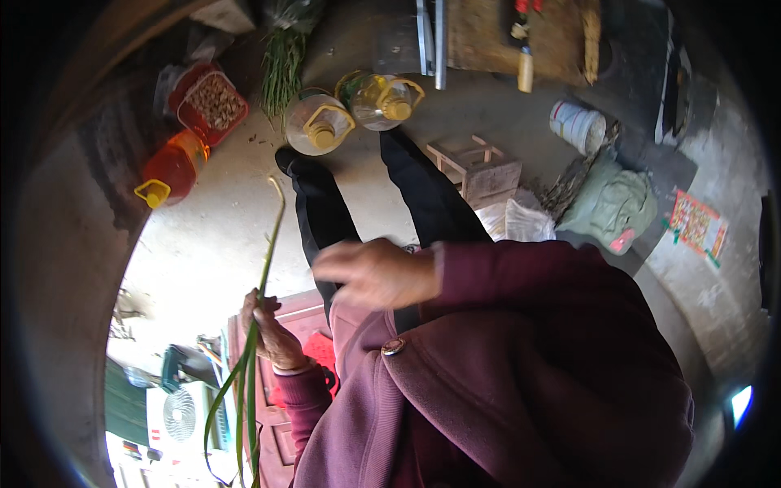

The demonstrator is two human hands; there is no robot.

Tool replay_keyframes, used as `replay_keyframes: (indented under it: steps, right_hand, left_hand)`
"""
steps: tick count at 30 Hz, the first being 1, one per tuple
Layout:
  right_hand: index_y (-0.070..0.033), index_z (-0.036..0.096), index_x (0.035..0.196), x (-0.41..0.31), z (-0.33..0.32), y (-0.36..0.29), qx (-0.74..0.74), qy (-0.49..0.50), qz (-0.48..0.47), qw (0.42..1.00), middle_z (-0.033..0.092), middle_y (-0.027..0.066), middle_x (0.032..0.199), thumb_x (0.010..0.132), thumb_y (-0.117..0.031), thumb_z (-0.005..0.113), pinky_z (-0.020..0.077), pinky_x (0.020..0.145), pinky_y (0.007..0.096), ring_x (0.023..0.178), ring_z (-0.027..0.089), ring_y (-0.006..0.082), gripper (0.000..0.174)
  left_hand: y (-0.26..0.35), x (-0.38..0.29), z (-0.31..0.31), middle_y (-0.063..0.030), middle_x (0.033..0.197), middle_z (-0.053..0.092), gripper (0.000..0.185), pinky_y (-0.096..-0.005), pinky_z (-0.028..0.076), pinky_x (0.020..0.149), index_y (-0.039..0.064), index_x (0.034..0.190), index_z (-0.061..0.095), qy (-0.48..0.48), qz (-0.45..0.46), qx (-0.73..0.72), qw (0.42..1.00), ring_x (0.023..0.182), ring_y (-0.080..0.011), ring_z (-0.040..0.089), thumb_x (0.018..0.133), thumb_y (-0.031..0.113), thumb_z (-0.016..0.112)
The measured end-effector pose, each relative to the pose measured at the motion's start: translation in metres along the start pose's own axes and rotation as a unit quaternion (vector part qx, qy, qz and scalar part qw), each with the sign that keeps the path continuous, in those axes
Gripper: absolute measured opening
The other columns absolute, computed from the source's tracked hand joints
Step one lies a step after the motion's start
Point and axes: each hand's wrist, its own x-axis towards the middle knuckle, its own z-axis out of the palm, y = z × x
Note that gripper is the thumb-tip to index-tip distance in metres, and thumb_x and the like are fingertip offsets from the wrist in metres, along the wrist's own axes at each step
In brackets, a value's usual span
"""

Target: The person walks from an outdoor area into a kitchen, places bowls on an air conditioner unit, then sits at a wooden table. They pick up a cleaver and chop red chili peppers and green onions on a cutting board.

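Observation:
My left hand [268, 332] grips a long green onion [273, 241] partway along its stem. Its pale, bent root end points up toward the floor ahead, and the green leaves trail down past my wrist. In front of my lap, my right hand [378, 273] is blurred, with its fingers pointing left and a gap between them. Nothing is visible in it, and it is apart from the onion. Beyond my feet, a bunch of thin green stalks [284, 70] lies on the floor, partly under clear plastic.
Two clear plastic jugs [305, 125] [371, 100] with yellow caps stand by my feet. At left are a jug of orange-red liquid [174, 171] and a red basket [177, 100] of small tan pieces. A wooden stool [491, 180], a white bucket [567, 122] and a green bag [601, 204] are right.

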Motion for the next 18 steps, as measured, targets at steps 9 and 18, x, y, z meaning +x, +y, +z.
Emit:
replay_keyframes:
  steps: [9,18]
  right_hand:
    - [-0.004,0.058,0.099,-0.244,-0.112,0.088,-0.08,0.142,0.33,0.93,0.062,0.0121,0.079,0.075,-0.019,0.062,0.0467,0.065,0.0354,0.073,0.06,0.0278,0.029]
    - [-0.004,0.059,0.1,-0.31,-0.172,0.097,-0.091,0.174,0.299,0.934,0.063,0.0124,0.082,0.074,-0.021,0.063,0.0461,0.069,0.0361,0.079,0.06,0.028,0.031]
  left_hand:
    - [0.063,-0.073,0.089,-0.0154,0.089,0.058,0.023,-0.0301,0.047,0.063,0.002,0.104,0.056,-0.184,0.076,0.001,0.98,0.069,-0.018,0.056,0.09,0.02,0.05]
    - [0.105,-0.142,0.194,-0.013,0.099,0.054,0.021,-0.0265,0.047,0.059,-0.001,0.098,0.056,-0.243,0.048,-0.071,0.966,0.066,-0.0163,0.055,0.089,0.017,0.051]
